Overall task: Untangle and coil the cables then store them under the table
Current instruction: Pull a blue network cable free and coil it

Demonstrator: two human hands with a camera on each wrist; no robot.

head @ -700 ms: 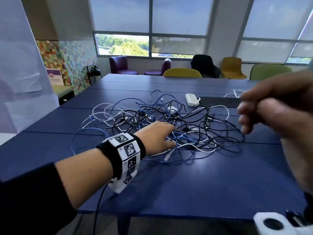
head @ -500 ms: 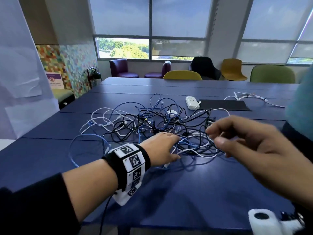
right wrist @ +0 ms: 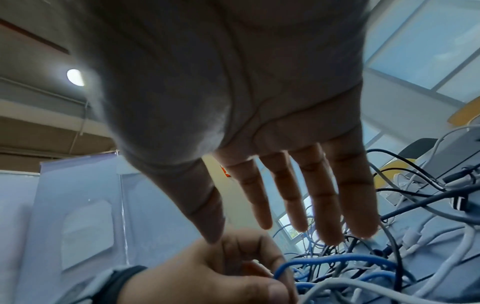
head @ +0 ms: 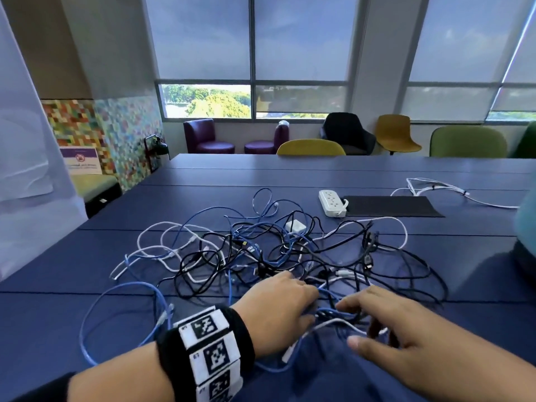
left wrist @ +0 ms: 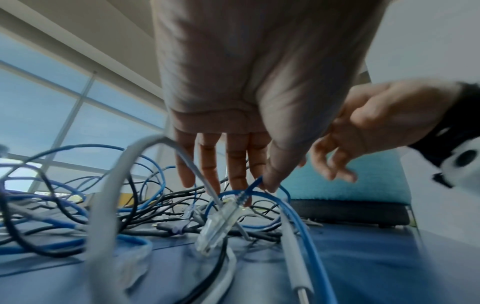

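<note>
A tangle of black, blue and white cables (head: 290,256) lies in the middle of the blue table (head: 290,175). My left hand (head: 278,309) rests at the pile's near edge. In the left wrist view its thumb and a finger (left wrist: 249,183) pinch a blue cable (left wrist: 298,222), next to a clear plug (left wrist: 218,222). My right hand (head: 385,317) hovers just right of it with straight, spread fingers (right wrist: 298,205) over the cables and holds nothing. The right wrist view shows the left hand (right wrist: 207,273) curled round the blue cable (right wrist: 324,260).
A white power strip (head: 332,203) and a black mat (head: 391,206) lie beyond the pile. A separate white cable (head: 435,188) trails at the far right. Chairs (head: 311,147) line the table's far edge. Something teal (head: 526,227) sits at the right border.
My right hand has come down from high on the right to the pile's near edge, beside the left hand. The left hand has stayed on the cables.
</note>
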